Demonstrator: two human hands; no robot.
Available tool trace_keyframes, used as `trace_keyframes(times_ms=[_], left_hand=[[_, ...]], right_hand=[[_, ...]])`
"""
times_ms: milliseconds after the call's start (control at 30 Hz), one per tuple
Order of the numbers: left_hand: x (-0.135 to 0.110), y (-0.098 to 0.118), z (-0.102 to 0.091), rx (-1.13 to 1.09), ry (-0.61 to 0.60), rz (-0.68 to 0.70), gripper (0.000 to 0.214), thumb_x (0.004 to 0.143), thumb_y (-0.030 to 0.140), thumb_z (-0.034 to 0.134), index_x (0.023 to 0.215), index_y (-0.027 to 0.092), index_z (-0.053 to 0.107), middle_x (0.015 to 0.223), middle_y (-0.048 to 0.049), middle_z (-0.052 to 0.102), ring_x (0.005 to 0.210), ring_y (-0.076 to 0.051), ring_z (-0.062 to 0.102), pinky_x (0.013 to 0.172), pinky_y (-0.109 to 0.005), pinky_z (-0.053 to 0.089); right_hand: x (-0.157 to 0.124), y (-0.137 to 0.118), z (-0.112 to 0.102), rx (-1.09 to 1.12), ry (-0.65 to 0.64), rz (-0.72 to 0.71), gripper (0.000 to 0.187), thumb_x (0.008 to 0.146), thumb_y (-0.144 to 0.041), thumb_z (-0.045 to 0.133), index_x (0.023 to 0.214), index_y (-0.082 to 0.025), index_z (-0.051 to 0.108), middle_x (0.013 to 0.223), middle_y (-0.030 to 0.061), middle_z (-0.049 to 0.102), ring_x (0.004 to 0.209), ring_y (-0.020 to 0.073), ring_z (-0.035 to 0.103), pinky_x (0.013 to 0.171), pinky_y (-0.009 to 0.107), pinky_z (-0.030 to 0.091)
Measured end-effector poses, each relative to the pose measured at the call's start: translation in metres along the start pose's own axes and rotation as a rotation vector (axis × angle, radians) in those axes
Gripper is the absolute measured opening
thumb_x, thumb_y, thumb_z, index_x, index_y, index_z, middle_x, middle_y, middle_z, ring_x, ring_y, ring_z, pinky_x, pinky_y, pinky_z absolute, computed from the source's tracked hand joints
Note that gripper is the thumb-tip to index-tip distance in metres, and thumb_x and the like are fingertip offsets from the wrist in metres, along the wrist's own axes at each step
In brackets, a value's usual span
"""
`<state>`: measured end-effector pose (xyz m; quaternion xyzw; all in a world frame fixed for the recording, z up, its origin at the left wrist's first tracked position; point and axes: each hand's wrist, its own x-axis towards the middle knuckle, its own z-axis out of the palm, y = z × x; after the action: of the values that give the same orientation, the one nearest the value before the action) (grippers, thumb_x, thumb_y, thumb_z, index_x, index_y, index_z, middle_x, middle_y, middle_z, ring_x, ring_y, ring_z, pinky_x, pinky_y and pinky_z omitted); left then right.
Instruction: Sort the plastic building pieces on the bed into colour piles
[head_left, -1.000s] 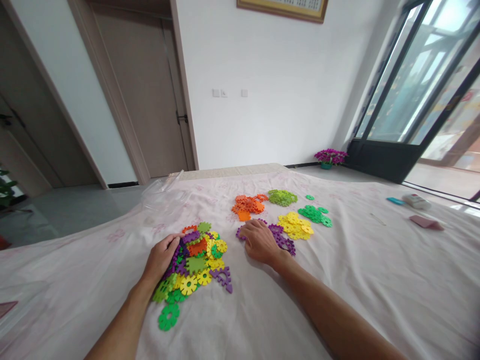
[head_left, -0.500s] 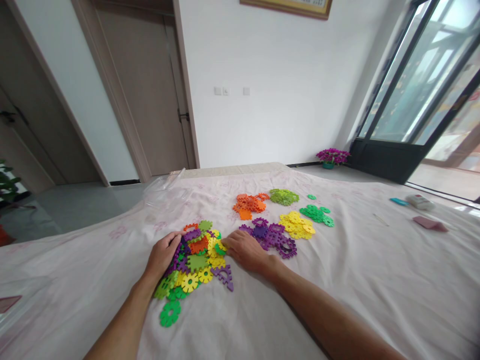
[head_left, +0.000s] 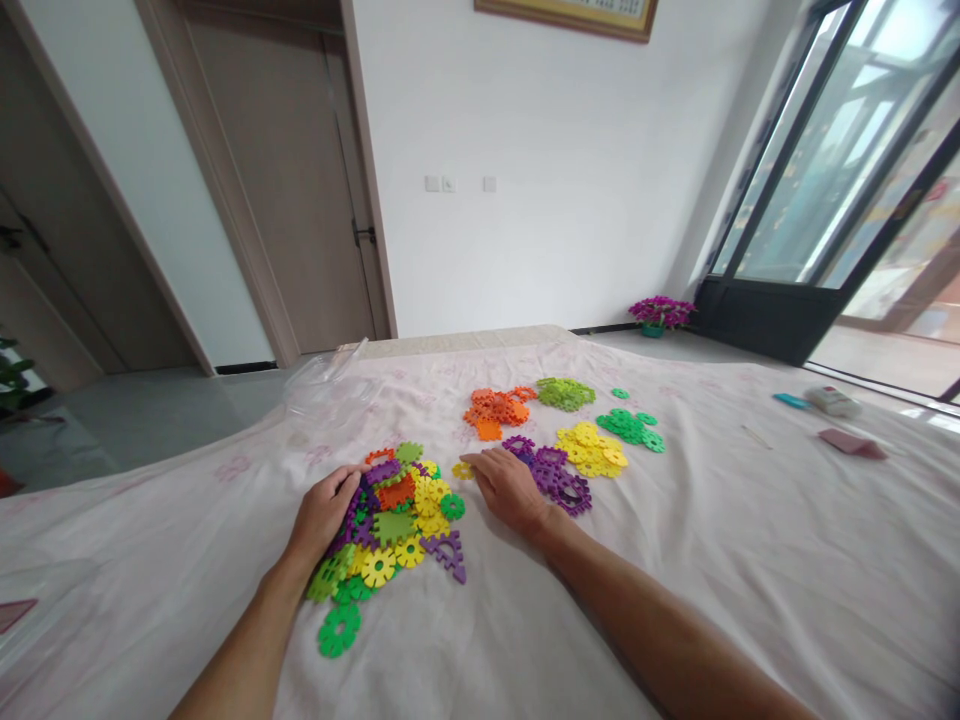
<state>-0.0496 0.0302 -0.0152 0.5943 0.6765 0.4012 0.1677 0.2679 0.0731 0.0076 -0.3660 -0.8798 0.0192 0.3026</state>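
A mixed pile of flat plastic notched building pieces (head_left: pixel 397 525) in yellow, green, purple and orange lies on the cloth before me. My left hand (head_left: pixel 328 512) rests against its left edge, touching purple pieces, its fingers loosely bent and partly hidden. Just right of the pile, my right hand (head_left: pixel 510 488) pinches a yellow flower-shaped piece (head_left: pixel 463 470) by its edge. Close behind this hand is a group of purple pieces (head_left: pixel 562 480), partly covered by it. A green flower-shaped piece (head_left: pixel 452 507) and a purple triangle piece (head_left: pixel 448 555) lie at the pile's right side.
Beyond are groups of orange pieces (head_left: pixel 495 410), light green pieces (head_left: pixel 566 393), yellow pieces (head_left: pixel 592 450) and green pieces (head_left: pixel 630 428). Clear plastic packaging (head_left: pixel 326 380) lies at the back left, a transparent box (head_left: pixel 45 590) at far left. A pink cloth (head_left: pixel 853 443) is at right.
My right hand has moved slightly right, away from the mixed pile, drawing out a yellow piece. A green piece at the pile's edge now shows fully. My left hand has stayed in place.
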Motion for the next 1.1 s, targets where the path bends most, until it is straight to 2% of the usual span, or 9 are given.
trace_keyframes(times_ms=[167, 400, 567, 667, 800, 1000, 1100], left_hand=[[0.000, -0.001, -0.001, 0.015, -0.012, 0.002, 0.044, 0.086, 0.050, 0.044, 0.111, 0.024, 0.069, 0.113, -0.0004, 0.072, 0.109, -0.022, 0.062, 0.096, -0.030, 0.044], [0.003, -0.006, 0.000, 0.010, -0.017, 0.006, 0.045, 0.086, 0.051, 0.044, 0.113, 0.025, 0.068, 0.114, -0.0007, 0.071, 0.111, -0.022, 0.061, 0.097, -0.030, 0.043], [0.002, -0.006, 0.000, 0.009, -0.016, 0.012, 0.045, 0.086, 0.051, 0.044, 0.113, 0.025, 0.069, 0.113, -0.0011, 0.071, 0.110, -0.023, 0.061, 0.098, -0.031, 0.043], [0.001, -0.004, 0.000, 0.007, -0.018, 0.005, 0.046, 0.087, 0.051, 0.043, 0.114, 0.025, 0.068, 0.114, -0.0014, 0.071, 0.111, -0.022, 0.061, 0.099, -0.031, 0.042], [0.000, -0.002, -0.001, 0.004, -0.029, -0.007, 0.045, 0.087, 0.051, 0.043, 0.115, 0.024, 0.067, 0.116, -0.0019, 0.070, 0.113, -0.022, 0.060, 0.100, -0.031, 0.041], [0.001, -0.003, -0.001, 0.005, -0.028, -0.015, 0.046, 0.086, 0.052, 0.043, 0.114, 0.024, 0.068, 0.115, -0.0020, 0.071, 0.112, -0.024, 0.060, 0.099, -0.031, 0.042], [0.001, -0.002, -0.001, 0.001, -0.028, -0.020, 0.046, 0.086, 0.052, 0.043, 0.113, 0.024, 0.068, 0.115, -0.0015, 0.071, 0.112, -0.023, 0.061, 0.100, -0.031, 0.041]], right_hand=[[0.005, 0.028, -0.023, -0.097, 0.165, 0.224, 0.029, 0.095, -0.021, 0.041, 0.114, -0.019, 0.063, 0.105, 0.0077, 0.068, 0.098, 0.0192, 0.058, 0.091, 0.030, 0.040], [-0.007, 0.088, -0.051, -0.304, 0.224, 0.613, 0.030, 0.091, -0.020, 0.042, 0.102, -0.023, 0.070, 0.101, 0.0051, 0.069, 0.096, 0.0202, 0.057, 0.083, 0.030, 0.039], [-0.019, 0.111, -0.058, -0.435, 0.270, 0.723, 0.028, 0.091, -0.024, 0.045, 0.101, -0.023, 0.072, 0.101, 0.0074, 0.068, 0.096, 0.0229, 0.053, 0.083, 0.033, 0.037], [-0.019, 0.107, -0.057, -0.448, 0.334, 0.647, 0.025, 0.090, -0.025, 0.049, 0.099, -0.022, 0.072, 0.104, 0.0076, 0.065, 0.098, 0.0236, 0.051, 0.086, 0.034, 0.036], [-0.009, 0.083, -0.049, -0.293, 0.319, 0.391, 0.023, 0.092, -0.023, 0.049, 0.098, -0.022, 0.071, 0.100, 0.0067, 0.065, 0.098, 0.0218, 0.051, 0.089, 0.034, 0.037], [0.003, 0.024, -0.029, -0.051, 0.036, 0.016, 0.021, 0.094, -0.029, 0.050, 0.094, -0.022, 0.070, 0.089, 0.0067, 0.065, 0.088, 0.0194, 0.054, 0.082, 0.032, 0.039], [0.001, 0.001, -0.023, -0.002, -0.075, -0.124, 0.024, 0.094, -0.037, 0.052, 0.101, -0.021, 0.068, 0.092, 0.0072, 0.065, 0.090, 0.0196, 0.054, 0.082, 0.033, 0.037]])
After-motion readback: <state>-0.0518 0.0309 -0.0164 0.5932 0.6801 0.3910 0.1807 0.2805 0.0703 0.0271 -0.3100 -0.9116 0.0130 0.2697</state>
